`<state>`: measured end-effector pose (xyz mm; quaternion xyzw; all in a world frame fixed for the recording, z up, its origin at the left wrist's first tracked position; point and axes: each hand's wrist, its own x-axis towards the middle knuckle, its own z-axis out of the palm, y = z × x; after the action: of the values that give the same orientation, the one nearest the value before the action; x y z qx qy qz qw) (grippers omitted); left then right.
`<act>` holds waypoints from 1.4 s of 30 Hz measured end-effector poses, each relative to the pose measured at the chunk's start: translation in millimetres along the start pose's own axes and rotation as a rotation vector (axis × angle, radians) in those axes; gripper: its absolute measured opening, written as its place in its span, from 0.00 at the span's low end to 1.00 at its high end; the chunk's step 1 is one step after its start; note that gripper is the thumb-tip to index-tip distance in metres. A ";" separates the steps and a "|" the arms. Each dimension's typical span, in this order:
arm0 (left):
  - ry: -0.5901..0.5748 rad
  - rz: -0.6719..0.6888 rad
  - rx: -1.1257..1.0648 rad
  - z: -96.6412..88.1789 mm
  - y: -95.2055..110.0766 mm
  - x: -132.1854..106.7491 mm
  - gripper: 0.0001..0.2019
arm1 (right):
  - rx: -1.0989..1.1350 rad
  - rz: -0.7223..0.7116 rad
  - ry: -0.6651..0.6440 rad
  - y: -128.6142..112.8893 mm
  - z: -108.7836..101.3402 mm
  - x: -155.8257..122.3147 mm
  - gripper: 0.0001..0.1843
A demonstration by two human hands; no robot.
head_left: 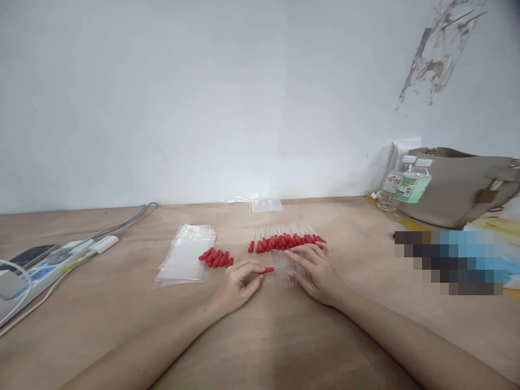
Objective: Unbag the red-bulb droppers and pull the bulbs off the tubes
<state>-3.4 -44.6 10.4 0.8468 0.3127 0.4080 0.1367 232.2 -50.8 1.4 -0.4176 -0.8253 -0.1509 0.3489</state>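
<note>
My left hand (pixel 238 283) rests on the wooden table (pixel 260 336) and pinches a small red rubber bulb (pixel 268 270) between thumb and forefinger. My right hand (pixel 314 269) lies beside it with fingers spread over a bunch of clear glass tubes (pixel 283 269). Just beyond the hands is a row of droppers with red bulbs fitted (pixel 286 241). A small heap of loose red bulbs (pixel 216 258) sits to the left, next to a stack of clear zip bags (pixel 184 256).
A white power strip with cables (pixel 44 268) and a phone (pixel 28 255) lie at the far left. Two plastic bottles (pixel 402 184) and a beige bag (pixel 463 184) stand at the back right. One more zip bag (pixel 266 205) lies by the wall.
</note>
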 end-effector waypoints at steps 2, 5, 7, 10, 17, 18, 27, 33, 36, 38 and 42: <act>-0.015 0.045 0.003 1.5 -0.2 0.8 0.08 | -0.013 -0.041 -0.008 -5.6 2.6 2.4 0.15; -0.014 0.066 0.019 4.3 -0.9 -0.1 0.09 | -0.010 -0.073 -0.005 -11.8 8.2 4.1 0.11; -0.032 0.064 0.053 6.3 -0.3 -0.1 0.10 | -0.001 -0.080 -0.016 -14.8 11.1 4.2 0.10; -0.067 0.076 0.139 10.9 0.7 2.3 0.15 | 0.027 -0.076 -0.052 -19.3 13.2 3.4 0.09; -0.108 0.151 0.315 18.0 1.7 7.8 0.07 | 0.083 -0.091 -0.053 -22.1 15.8 0.0 0.09; -0.119 0.156 0.327 17.2 2.8 7.9 0.07 | 0.087 -0.094 -0.047 -21.8 16.1 -0.5 0.10; -0.192 0.136 0.331 12.0 8.2 7.3 0.09 | 0.088 -0.149 -0.009 -23.8 13.3 -1.9 0.13; -0.206 0.130 0.311 10.5 9.3 7.3 0.11 | 0.064 -0.198 0.023 -20.1 16.3 -6.8 0.11; -0.216 0.133 0.302 10.5 10.0 7.2 0.11 | 0.055 -0.233 0.022 -18.5 17.5 -10.8 0.10; -0.220 0.138 0.295 10.4 9.1 6.8 0.11 | 0.047 -0.259 0.025 -17.4 15.8 -12.7 0.11; -0.200 0.126 0.274 7.5 2.6 3.2 0.11 | 0.034 -0.265 0.043 -9.2 4.8 -14.1 0.12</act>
<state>5.0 -44.4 8.9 0.9118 0.2965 0.2829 0.0248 228.5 -62.0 -11.5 -0.2955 -0.8680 -0.1908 0.3507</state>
